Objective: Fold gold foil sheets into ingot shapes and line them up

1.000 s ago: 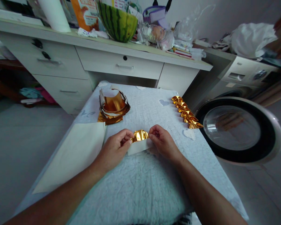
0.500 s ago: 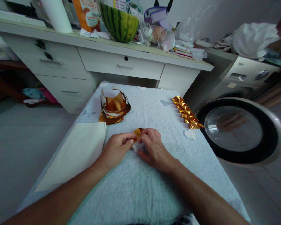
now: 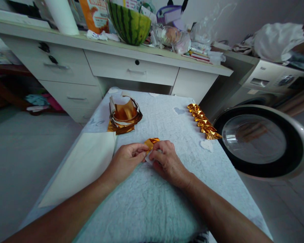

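Note:
Between my hands, just above the cloth-covered table, is a small sheet of gold foil paper with a pale back, partly folded. My left hand pinches its left edge between thumb and fingers. On the other side my right hand grips the paper with bent fingers, covering much of its lower right part. A curled stack of gold foil sheets stands beyond my left hand. Along the table's right edge runs a row of folded gold foil pieces, overlapping one another.
Left of my left hand lies a large cream paper sheet. Behind the table stands a white desk bearing a cut watermelon, a paper roll and plastic bags. A washing machine's open round door reaches close to the table's right edge.
My right fingers have curled further over the paper, and more shiny gold shows at its top. Less of the pale back is visible. My left hand holds nearly the same place.

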{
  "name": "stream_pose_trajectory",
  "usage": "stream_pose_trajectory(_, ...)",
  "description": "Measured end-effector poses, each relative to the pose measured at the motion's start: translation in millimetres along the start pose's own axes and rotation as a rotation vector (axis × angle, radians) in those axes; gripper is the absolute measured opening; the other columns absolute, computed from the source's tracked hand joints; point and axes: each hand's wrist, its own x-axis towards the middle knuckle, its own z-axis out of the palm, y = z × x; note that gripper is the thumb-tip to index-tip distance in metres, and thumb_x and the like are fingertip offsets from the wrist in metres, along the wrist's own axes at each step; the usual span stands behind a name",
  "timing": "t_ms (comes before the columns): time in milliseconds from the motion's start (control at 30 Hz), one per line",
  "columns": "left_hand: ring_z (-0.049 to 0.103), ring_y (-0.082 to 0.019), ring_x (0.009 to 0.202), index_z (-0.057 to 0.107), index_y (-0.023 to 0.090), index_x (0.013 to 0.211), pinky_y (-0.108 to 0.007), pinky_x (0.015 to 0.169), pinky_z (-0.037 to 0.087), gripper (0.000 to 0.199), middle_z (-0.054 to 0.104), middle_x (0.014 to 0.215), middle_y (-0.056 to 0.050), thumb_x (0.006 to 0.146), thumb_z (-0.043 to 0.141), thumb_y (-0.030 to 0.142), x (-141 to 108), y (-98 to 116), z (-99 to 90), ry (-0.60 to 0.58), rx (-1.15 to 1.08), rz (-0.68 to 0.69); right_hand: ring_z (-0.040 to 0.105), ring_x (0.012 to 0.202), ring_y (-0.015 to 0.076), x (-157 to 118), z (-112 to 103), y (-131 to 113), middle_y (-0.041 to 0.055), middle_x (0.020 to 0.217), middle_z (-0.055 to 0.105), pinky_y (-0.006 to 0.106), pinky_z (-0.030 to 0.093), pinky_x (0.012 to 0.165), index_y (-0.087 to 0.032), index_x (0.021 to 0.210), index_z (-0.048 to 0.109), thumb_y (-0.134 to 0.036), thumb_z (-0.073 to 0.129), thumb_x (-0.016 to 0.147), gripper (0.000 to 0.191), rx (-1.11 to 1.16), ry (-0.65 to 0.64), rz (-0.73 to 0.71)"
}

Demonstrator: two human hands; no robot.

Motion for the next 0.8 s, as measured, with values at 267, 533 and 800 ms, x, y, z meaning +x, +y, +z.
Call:
stream_pose_trajectory(267,0.062,-0.02,0.083,0.068,0.023,0.083,-0.032,0.077,0.046,0.014,0.067,0.083,-0.002,0.082,0.056,0.017,-3.6,-3.1,-3.3,-0.001,0.631,0.258,0.05,0.089,0.0192,-0.7,2.9,4.9,0.0036,0.09,0.06,0.035,0.035,0.081,-0.021,0.085,0.068,-0.016,0.061,0.086,0.008,0.096,-0.072,0.003)
stream_pose_trajectory(533,0.056,-0.021,0.09,0.067,0.022,0.08,-0.035,0.083,0.042,0.011,0.061,0.086,-0.003,0.083,0.057,0.017,0.3,-8.2,-6.5,-0.041,0.766,0.243,0.053,0.086,0.0174,5.2,4.3,2.8,0.0019,0.085,0.062,0.034,0.037,0.082,-0.02,0.085,0.069,-0.015,0.063,0.086,0.008,0.196,-0.108,0.153)
stream_pose_trajectory(800,0.055,-0.021,0.091,0.067,0.021,0.08,-0.034,0.082,0.041,0.013,0.063,0.087,-0.002,0.082,0.057,0.013,-0.5,-5.7,-9.2,-0.074,0.745,0.227,0.052,0.087,0.0175,13.0,8.5,-5.2,0.003,0.086,0.06,0.033,0.039,0.082,-0.018,0.079,0.069,-0.012,0.068,0.08,0.007,0.175,-0.058,0.308)
